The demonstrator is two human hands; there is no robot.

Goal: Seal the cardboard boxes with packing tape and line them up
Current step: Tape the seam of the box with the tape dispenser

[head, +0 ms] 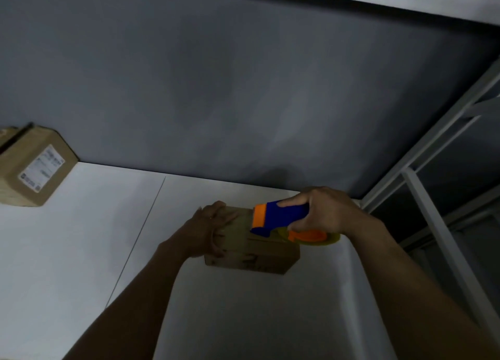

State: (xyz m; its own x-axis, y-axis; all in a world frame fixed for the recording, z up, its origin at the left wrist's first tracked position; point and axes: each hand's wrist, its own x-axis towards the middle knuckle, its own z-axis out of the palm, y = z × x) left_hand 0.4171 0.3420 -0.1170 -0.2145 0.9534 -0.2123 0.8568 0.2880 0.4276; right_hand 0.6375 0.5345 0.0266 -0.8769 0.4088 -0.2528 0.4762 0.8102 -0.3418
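A dim blue-grey wall (216,75) stood behind a white table (67,251) crossed by a thin seam (140,232); a white metal shelving frame (433,210) rose at the right.

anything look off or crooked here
Nothing looks damaged or spilled. The labelled box at the far left of the table sits at an angle to its back edge, not in line with the small box under the tape dispenser.

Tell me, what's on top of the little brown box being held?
The blue-and-orange tape dispenser sits on the box top, gripped by the right hand. The left hand holds the box's left end. The top under the dispenser is covered, so any tape there is hidden.
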